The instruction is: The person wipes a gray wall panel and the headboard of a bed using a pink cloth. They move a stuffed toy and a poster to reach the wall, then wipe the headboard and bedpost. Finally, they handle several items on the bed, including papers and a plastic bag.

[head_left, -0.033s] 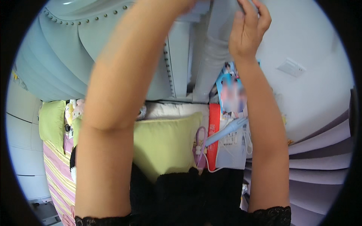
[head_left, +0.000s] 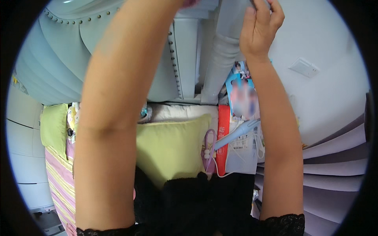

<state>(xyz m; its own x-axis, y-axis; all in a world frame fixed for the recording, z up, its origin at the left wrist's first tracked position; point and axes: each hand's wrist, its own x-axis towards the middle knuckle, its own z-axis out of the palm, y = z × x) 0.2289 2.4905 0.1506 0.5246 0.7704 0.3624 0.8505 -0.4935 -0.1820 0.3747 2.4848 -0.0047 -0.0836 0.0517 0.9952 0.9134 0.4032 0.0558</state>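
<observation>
My left forearm (head_left: 118, 94) reaches up past the top edge, so the hand itself is out of the picture. Beside the wrist a small pinkish bit (head_left: 191, 3) shows, too cut off to name. At the top right my right hand (head_left: 258, 35) is raised in front of a grey post (head_left: 223, 59) and the wall. Its fingers are bent around a thin dark edge that I cannot make out, and the top edge cuts off the tips. The grey-blue tufted headboard (head_left: 88, 43) with a row of metal studs stands behind my left arm.
Below lie a green pillow (head_left: 173, 145), a purple loop strap (head_left: 209, 141), a red box (head_left: 223, 137), a light-blue handled device (head_left: 238, 133) with a white cord, and a picture sheet (head_left: 242, 98). A wall switch (head_left: 304, 67) and purple curtain (head_left: 334, 165) are at right.
My left forearm has shifted a little to the left, and a pinkish bit now shows beside its wrist. The right hand has hardly moved.
</observation>
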